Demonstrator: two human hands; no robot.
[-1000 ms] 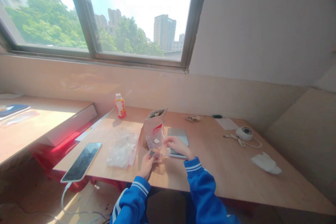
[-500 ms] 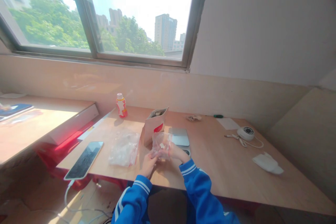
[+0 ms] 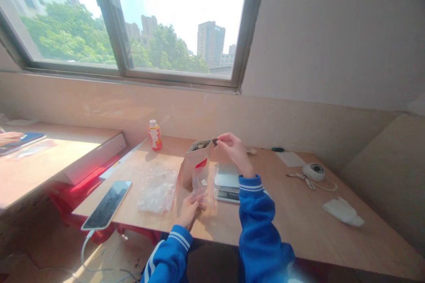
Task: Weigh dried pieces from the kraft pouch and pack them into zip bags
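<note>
Right hand (image 3: 235, 150) raised, fingers (image 3: 223, 138) pinched on top edge of kraft pouch (image 3: 195, 163) (small dark bit at pouch mouth, too small to tell). Left hand (image 3: 189, 212) closed on lower end of clear zip bag (image 3: 200, 185), just under pouch. Digital scale (image 3: 226, 182) below right fingers; loose plastic bag (image 3: 157, 190) left of left hand, on bench (image 3: 292, 199). Window frame (image 3: 179, 77) beyond bench.

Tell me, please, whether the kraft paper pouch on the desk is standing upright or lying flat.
Upright: the kraft paper pouch stands on its base on the desk, top open, the right hand at its corner.
</note>
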